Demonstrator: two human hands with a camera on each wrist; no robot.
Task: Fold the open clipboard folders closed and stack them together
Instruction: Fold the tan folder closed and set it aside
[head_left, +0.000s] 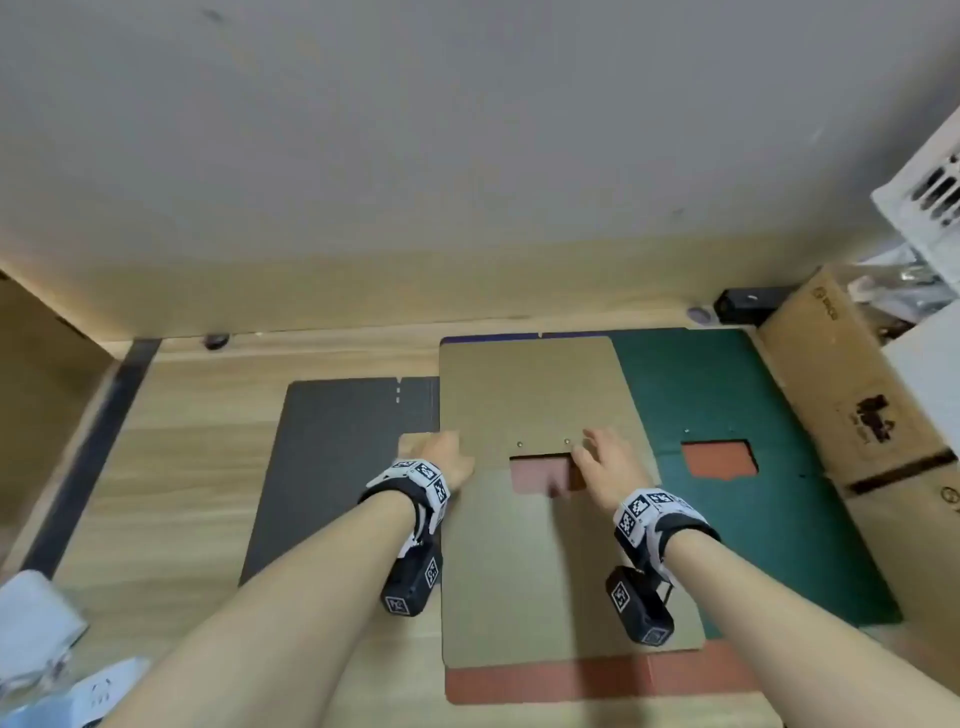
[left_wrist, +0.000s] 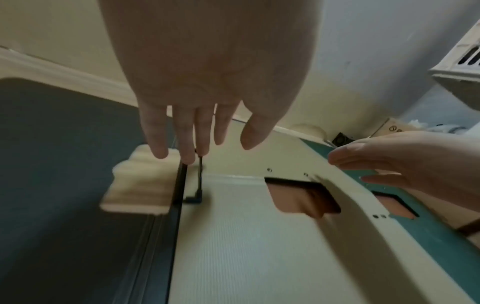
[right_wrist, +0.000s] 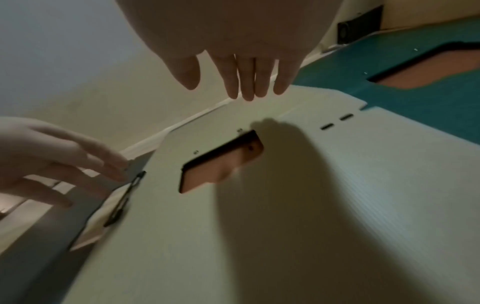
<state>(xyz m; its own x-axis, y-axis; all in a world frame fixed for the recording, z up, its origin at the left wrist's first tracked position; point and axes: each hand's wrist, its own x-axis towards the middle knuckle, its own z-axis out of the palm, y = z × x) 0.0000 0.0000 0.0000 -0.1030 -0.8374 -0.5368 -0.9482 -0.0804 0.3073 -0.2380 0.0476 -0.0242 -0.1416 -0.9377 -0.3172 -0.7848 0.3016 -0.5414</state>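
Both forearms reach forward from the bottom of the head view, each wearing a wrist band with black-and-white markers; under them the wooden table (head_left: 171, 467) carries several flat folders; the tan folder (head_left: 524, 395) is the broad sheet directly beneath and between the hands, lying flat with a rectangular cut-out (head_left: 540, 473) through which a reddish surface shows; a red folder (head_left: 597, 675) lies under it, its strip showing at the edge nearest the person, behind both wrists; the green folder (head_left: 779, 519) lies open and flat to the right of the right hand, partly covered by the tan one, with its own red-showing cut-out; the dark grey folder (head_left: 332, 467) lies flat to the left of the left hand, its right edge tucked against the tan sheet; a cardboard box (head_left: 857, 395) stands beyond the green folder, far right of the right hand; the left hand (head_left: 441, 457) sits at the tan folder's left edge, fingers straight and close together, pointing down at a black metal clip (left_wrist: 193, 185) on that edge; whether the fingertips touch the clip cannot be told from the blur; the right hand (head_left: 605, 467) hovers just right of the cut-out, fingers extended and slightly spread, holding nothing, its shadow falling across the tan sheet.
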